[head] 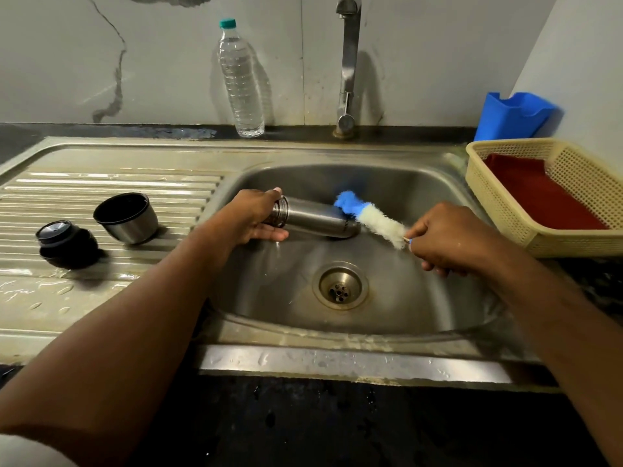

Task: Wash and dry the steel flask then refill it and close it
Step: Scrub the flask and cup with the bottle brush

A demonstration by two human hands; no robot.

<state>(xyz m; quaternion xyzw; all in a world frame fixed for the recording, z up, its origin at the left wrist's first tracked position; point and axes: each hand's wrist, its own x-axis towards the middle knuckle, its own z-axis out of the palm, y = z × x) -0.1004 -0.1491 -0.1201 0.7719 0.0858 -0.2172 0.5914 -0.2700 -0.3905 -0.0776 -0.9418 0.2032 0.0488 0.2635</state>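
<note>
Brush handle [409,240] inside right fist [448,241]

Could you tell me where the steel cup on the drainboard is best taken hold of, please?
Grip the steel cup round its steel outer wall from above, fingers spanning it. It stands mouth up and apart from the black stopper.

Light is even and moderately dim, with a greenish-grey cast. The water bottle [241,79] and tap [347,69] throw soft shadows rightward onto the wall, so the source sits to my left. Dull glare streaks the sink [421,203] basin and its front rim. Wide-angle distortion bows the tabletop [303,426] edge and stretches my forearms at the corners. My right hand [451,241] and the brush [371,219] are slightly motion-blurred; the centre is otherwise sharp.
</note>
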